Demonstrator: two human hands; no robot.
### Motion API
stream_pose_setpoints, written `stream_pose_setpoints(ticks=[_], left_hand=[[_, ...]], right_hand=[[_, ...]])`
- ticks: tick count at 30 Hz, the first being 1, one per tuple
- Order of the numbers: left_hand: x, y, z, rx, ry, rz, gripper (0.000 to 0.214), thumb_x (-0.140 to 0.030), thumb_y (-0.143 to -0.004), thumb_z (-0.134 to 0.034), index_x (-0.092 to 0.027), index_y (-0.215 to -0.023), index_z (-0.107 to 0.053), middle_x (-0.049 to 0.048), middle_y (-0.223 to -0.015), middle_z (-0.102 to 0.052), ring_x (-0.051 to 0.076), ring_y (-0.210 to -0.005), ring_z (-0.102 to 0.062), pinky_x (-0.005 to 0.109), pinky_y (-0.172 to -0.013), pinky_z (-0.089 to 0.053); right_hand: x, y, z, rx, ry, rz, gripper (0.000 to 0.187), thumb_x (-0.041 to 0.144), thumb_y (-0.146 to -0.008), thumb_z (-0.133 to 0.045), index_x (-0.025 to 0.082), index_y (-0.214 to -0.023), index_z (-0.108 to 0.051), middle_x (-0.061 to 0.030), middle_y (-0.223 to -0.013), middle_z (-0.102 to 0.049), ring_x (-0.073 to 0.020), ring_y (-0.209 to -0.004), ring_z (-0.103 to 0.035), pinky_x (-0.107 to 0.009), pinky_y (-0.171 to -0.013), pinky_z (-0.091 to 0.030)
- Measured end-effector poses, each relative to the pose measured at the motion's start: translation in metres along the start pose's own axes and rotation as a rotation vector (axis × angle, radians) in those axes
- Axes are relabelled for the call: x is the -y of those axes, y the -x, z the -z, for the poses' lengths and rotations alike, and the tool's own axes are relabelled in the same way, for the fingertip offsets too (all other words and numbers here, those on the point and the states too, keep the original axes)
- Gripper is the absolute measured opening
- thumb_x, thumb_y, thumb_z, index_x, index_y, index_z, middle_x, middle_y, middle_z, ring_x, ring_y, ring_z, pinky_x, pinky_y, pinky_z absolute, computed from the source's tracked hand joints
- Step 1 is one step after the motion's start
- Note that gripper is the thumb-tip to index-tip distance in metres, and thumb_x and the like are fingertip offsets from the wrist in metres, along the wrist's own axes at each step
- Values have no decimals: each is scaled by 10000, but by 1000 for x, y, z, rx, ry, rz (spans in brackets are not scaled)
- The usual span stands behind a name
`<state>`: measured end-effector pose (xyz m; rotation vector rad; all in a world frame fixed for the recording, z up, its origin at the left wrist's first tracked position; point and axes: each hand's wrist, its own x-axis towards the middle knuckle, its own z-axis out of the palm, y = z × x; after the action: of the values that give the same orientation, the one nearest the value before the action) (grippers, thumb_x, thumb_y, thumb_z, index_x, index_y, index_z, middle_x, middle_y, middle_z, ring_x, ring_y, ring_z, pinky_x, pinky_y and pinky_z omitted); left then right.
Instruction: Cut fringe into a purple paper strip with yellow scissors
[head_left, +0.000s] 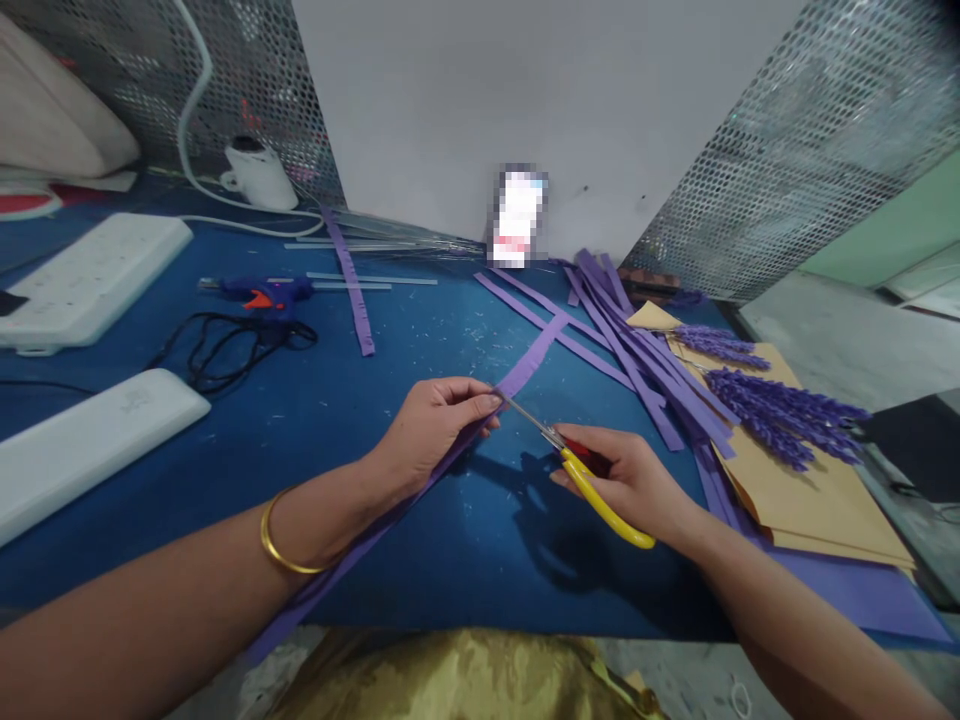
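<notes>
My left hand [439, 420] pinches a long purple paper strip [525, 368] that runs from below my left forearm up across the blue table [360, 420]. My right hand [634, 478] is closed round the yellow handles of a pair of scissors [577, 462]. The scissor blades point up-left and meet the strip's edge right beside my left fingertips. The strip's upper part shows small cuts along one side.
A pile of purple strips [637, 350] lies to the right, beside finished purple lavender-like sprigs [780, 412] on brown paper [817, 500]. At the left are a blue glue gun [262, 293] with black cord, white power strips [82, 275] and a white pad [82, 445].
</notes>
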<state>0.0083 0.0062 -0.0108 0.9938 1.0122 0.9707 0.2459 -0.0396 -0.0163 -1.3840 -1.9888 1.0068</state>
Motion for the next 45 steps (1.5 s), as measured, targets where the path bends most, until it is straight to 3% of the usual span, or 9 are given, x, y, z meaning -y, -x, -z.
stream_pose_setpoints(ticks=[6, 11, 18, 25, 45], left_hand=[[-1, -2, 2, 56, 103, 85, 138, -289, -680, -823, -167, -717, -770, 6, -611, -666, 94, -587, -557, 213, -599, -439], [0, -4, 4, 71, 147, 142, 184, -299, -638, -868, -164, -730, -783, 12, -632, -679, 93, -600, -567, 210, -609, -453], [-2, 0, 4, 27, -12, 5, 166, -316, -691, -837, -169, -740, -777, 11, -655, -699, 108, -636, -589, 226, -657, -452], [-4, 0, 4, -3, -98, -68, 175, -336, -732, -798, -165, -744, -766, 9, -657, -688, 118, -633, -574, 245, -646, -431], [-5, 1, 1, -30, -87, -17, 197, -347, -679, -826, -164, -719, -762, 18, -646, -690, 122, -607, -581, 253, -631, -449]], right_hand=[[6, -1, 2, 80, -165, -88, 411, 464, -823, -727, 143, -1079, -746, -8, -739, -567, -129, -640, -453, -241, -570, -411], [5, -2, 2, 73, -211, -99, 408, 468, -807, -739, 164, -1078, -752, -12, -764, -594, -135, -647, -482, -249, -583, -430], [1, -1, 1, -37, 37, 11, 454, 437, -804, -758, 175, -1172, -717, -49, -873, -671, -173, -714, -566, -282, -669, -480], [7, 1, 5, -71, 280, 91, 455, 394, -842, -725, 174, -1237, -674, -28, -798, -611, -161, -658, -544, -273, -605, -441], [10, 2, 8, -54, 323, 145, 418, 438, -890, -684, 174, -1213, -668, -52, -823, -656, -153, -629, -558, -262, -572, -416]])
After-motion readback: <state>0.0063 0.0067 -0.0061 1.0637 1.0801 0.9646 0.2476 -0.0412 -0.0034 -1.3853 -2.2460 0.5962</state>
